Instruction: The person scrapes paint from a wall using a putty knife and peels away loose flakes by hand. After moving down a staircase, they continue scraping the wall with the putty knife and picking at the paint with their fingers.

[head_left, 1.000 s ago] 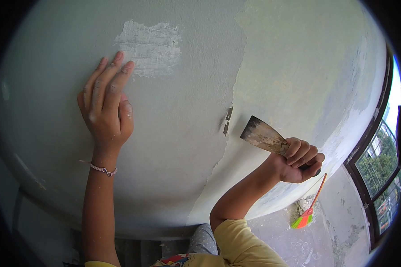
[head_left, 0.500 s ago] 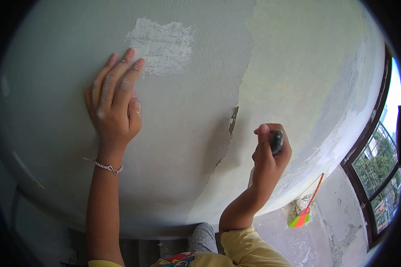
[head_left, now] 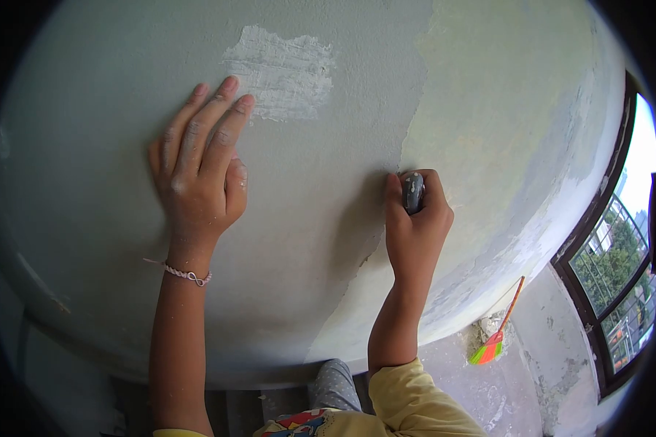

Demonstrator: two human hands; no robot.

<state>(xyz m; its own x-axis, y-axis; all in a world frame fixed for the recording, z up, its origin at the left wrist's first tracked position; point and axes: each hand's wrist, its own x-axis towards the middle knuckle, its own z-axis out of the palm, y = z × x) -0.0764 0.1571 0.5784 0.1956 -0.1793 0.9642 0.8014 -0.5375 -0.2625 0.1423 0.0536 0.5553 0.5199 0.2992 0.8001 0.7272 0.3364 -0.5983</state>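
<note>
My left hand (head_left: 200,164) rests on the grey wall (head_left: 306,197) with its fingers stretched out, holding nothing. White dust marks its fingers. Just beyond the fingertips is a rough white patch (head_left: 284,73) of filler. My right hand (head_left: 419,226) is closed round the dark, paint-spotted handle of a scraper (head_left: 413,192), whose handle end points toward me. The hand hides the blade. It is at the ragged edge (head_left: 407,135) where the grey coat meets the pale greenish surface (head_left: 488,109), and it covers the chipped spot there.
A window (head_left: 616,269) with a dark frame stands at the right. Below it, an orange and green broom (head_left: 488,348) leans near debris (head_left: 485,328) on the floor (head_left: 444,371). My leg (head_left: 335,386) shows under the wall's lower edge.
My right hand has moved up and to the left with the scraper, from beside the chipped spot onto the ragged edge. My left hand stays on the wall; the view has shifted slightly.
</note>
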